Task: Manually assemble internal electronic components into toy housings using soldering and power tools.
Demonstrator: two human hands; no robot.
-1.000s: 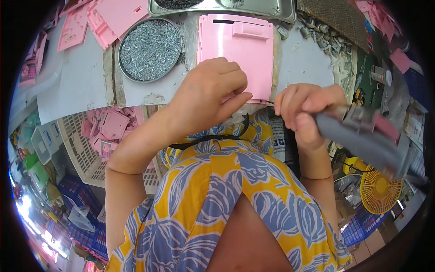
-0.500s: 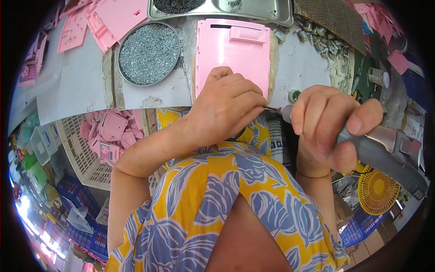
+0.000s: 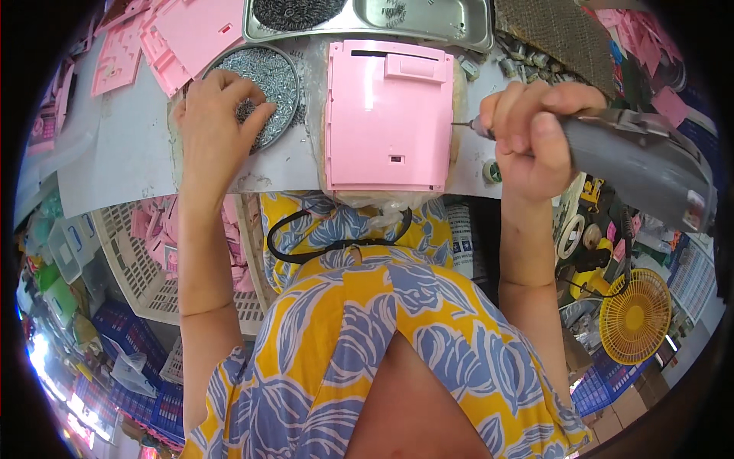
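My left hand (image 3: 214,126) is over the near left side of a round metal dish (image 3: 297,96) full of small silvery screws (image 3: 264,69). Its thumb and fingers are parted, curving down around a shaded patch of screws. Gripped in my right hand (image 3: 535,130) is a grey electric screwdriver (image 3: 634,157). Its thin bit points left and ends at the right edge of a pink plastic panel (image 3: 382,145); whether it touches is unclear. The panel lies on a padded, plastic-wrapped block (image 3: 359,200). A slot and a raised ledge are at its far end, a small rectangular cutout near me.
Beyond the panel stands a metal tray (image 3: 367,37) with dark springs. Pink plastic parts (image 3: 199,38) lie at the far left. Small metal parts (image 3: 527,61) are at the right. A crate (image 3: 145,275) of pink pieces sits below left, a yellow basket (image 3: 634,315) below right.
My left hand has gone from the panel's near edge to the screw dish. My right hand has lifted the screwdriver farther up the view, and the panel's near part is now uncovered.
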